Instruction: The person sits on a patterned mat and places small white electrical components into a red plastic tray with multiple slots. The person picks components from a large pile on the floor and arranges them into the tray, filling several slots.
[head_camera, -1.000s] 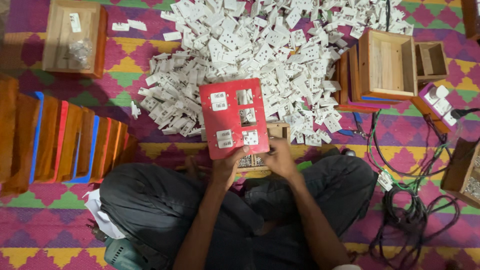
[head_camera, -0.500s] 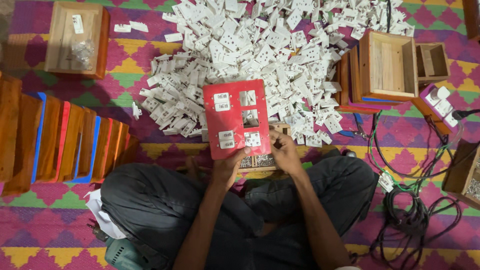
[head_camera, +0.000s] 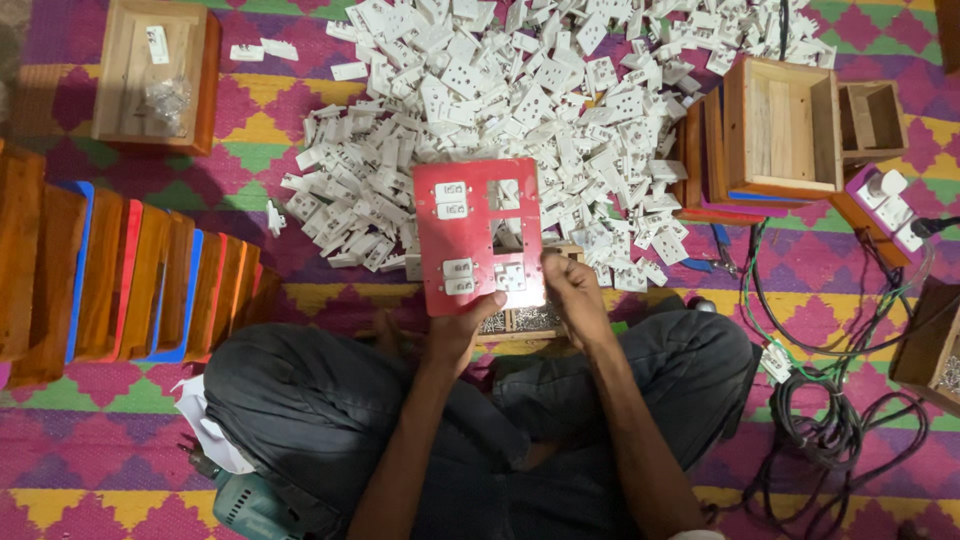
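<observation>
sitting cross-legged on the patterned floor mat, person held a red switch plate out over the lap. plate's long axis ran straight away from the body. left hand gripped the near bottom edge, thumb on the face. right hand sat at the plate's lower right corner, fingers curled narrow; couldn't tell whether it pinched anything. white switch modules already sat in the left-side cutouts, a socket module was at lower right, upper-right cutouts were open. right hand was the nearer one to that socket. heap of white socket parts lay just beyond the plate's far edge. wooden boxes to the right, black cables by the right knee.
</observation>
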